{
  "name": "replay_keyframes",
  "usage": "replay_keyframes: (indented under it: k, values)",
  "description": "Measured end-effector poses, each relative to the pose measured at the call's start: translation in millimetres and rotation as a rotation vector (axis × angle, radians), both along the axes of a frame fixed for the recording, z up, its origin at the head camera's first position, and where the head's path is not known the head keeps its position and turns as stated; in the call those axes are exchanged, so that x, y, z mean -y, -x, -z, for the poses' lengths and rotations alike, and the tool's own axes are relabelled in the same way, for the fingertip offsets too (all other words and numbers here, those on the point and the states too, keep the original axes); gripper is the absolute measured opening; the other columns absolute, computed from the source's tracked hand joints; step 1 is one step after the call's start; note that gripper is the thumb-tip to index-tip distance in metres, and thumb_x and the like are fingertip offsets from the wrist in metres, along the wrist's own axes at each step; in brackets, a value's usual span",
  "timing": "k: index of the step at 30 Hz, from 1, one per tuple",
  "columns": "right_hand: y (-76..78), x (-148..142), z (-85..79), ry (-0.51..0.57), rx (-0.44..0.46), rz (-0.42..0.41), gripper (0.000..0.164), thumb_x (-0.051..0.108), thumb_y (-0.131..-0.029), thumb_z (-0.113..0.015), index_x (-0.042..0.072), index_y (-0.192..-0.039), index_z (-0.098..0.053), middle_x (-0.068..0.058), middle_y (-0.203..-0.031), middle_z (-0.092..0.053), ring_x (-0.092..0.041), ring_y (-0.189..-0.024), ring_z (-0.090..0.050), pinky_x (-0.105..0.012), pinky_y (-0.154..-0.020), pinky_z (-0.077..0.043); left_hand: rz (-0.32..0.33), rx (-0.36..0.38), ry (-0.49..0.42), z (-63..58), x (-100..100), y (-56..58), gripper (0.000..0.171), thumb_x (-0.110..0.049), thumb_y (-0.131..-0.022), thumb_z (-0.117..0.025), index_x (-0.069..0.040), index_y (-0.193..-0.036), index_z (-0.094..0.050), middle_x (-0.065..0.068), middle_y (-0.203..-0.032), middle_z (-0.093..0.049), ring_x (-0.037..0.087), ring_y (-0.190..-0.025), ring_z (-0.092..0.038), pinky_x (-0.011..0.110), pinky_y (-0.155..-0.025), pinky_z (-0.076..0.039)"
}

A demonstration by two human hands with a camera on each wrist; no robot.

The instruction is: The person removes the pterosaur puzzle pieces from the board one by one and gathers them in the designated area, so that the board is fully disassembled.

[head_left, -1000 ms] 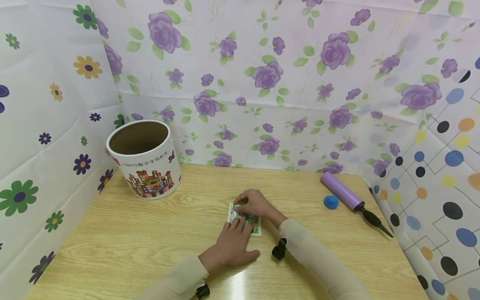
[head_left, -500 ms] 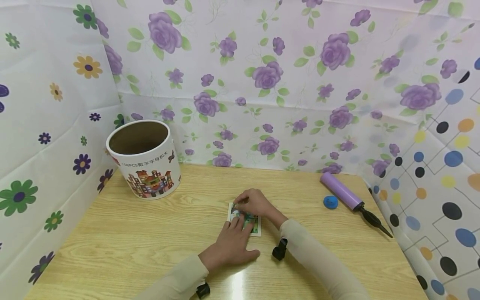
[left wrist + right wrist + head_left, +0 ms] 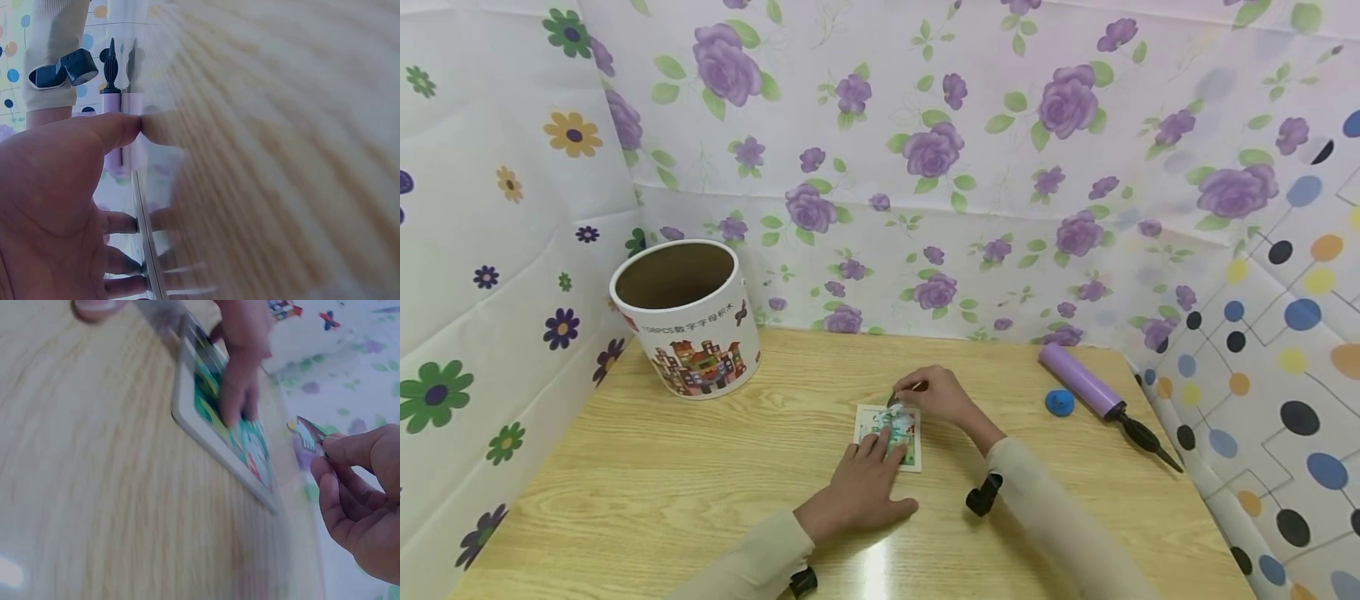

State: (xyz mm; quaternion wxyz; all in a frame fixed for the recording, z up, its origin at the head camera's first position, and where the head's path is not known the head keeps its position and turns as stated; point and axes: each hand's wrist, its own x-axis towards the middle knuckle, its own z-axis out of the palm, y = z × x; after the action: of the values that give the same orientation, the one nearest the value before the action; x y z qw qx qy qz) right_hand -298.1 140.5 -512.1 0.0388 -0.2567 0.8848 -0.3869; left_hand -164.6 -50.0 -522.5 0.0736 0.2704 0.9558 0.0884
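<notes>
A small jigsaw puzzle (image 3: 912, 457) with a pale border and a green, colourful picture lies flat on the table. My left hand (image 3: 863, 487) rests on its lower left part, fingers spread and straight, fingertips pressing the picture; the thumb lies on the wood. My right hand (image 3: 938, 395) is just above the far edge of the puzzle. Between thumb and fingertips it pinches a thin, pointed puzzle piece (image 3: 309, 434), held tilted up off the board. Pale bare backing shows at the puzzle's upper left. Fingers hide part of the picture.
A large white bucket (image 3: 700, 350) with printed buildings stands at the back left. To the right lie a blue round object (image 3: 1060, 402) and a purple hand pump (image 3: 1081, 381) with a black nozzle. Patterned cloths border the table (image 3: 700, 475) on three sides.
My right hand has moved right and up from the puzzle's upper left corner, lifting the puzzle piece and exposing pale backing. The left hand stays on the puzzle.
</notes>
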Motion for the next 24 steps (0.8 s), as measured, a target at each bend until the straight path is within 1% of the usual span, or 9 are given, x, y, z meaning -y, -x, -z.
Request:
replay_keyframes:
  k: [3,5,11,14,18,24]
  values:
    - [-0.5,-13.8,-2.5,-0.019,0.0,0.044,0.014,0.017,-0.097,-0.072,0.015,-0.107,-0.082,0.003,-0.103,-0.077,-0.011,-0.09,-0.069,-0.035,-0.081,-0.058,0.008,-0.003,-0.007,-0.4,1.2,-1.0,0.084,-0.068,-0.095,-0.053,-0.012,-0.156,-0.041,0.022,-0.165,-0.028,0.037,-0.146,-0.034,0.056,-0.109,-0.038]
    - [-1.3,-23.5,-3.4,-0.031,0.002,0.061,0.014,0.017,-0.097,-0.072,0.016,-0.107,-0.082,0.003,-0.102,-0.076,-0.012,-0.09,-0.069,-0.036,-0.082,-0.058,0.015,-0.013,-0.013,1.4,2.1,-1.4,0.084,-0.068,-0.095,-0.052,-0.012,-0.157,-0.04,0.022,-0.165,-0.028,0.038,-0.147,-0.034,0.056,-0.11,-0.038]
    - [-4.9,-46.2,-3.7,-0.05,0.024,0.075,0.014,0.016,-0.097,-0.072,0.014,-0.107,-0.082,0.0,-0.103,-0.077,-0.013,-0.091,-0.07,-0.038,-0.084,-0.058,0.019,-0.014,-0.014,-3.7,3.7,-4.3,0.083,-0.065,-0.097,-0.053,-0.01,-0.157,-0.04,0.022,-0.165,-0.029,0.038,-0.148,-0.033,0.056,-0.112,-0.036]
    - [-5.4,-54.2,-0.1,-0.054,0.029,0.083,0.014,0.015,-0.096,-0.072,0.012,-0.106,-0.082,-0.002,-0.103,-0.078,-0.015,-0.09,-0.071,-0.038,-0.082,-0.059,0.021,-0.008,-0.016,-5.5,4.0,-4.8,0.083,-0.064,-0.096,-0.054,-0.009,-0.157,-0.04,0.022,-0.164,-0.029,0.038,-0.149,-0.032,0.055,-0.114,-0.035]
    - [-5.2,-62.3,5.4,-0.06,0.051,0.105,0.014,0.014,-0.096,-0.072,0.013,-0.105,-0.082,-0.003,-0.104,-0.077,-0.016,-0.09,-0.07,-0.037,-0.08,-0.058,0.028,0.008,-0.038,-3.8,3.8,-4.3,0.084,-0.063,-0.097,-0.055,-0.007,-0.157,-0.04,0.022,-0.165,-0.028,0.039,-0.151,-0.029,0.056,-0.117,-0.033]
    - [-6.0,-69.7,10.3,-0.087,0.081,0.114,0.013,0.013,-0.096,-0.071,0.013,-0.105,-0.082,-0.005,-0.105,-0.077,-0.018,-0.09,-0.07,-0.034,-0.076,-0.057,0.034,0.011,-0.054,-0.5,2.9,-3.9,0.084,-0.063,-0.097,-0.054,-0.006,-0.157,-0.039,0.023,-0.165,-0.027,0.04,-0.151,-0.028,0.056,-0.117,-0.033]
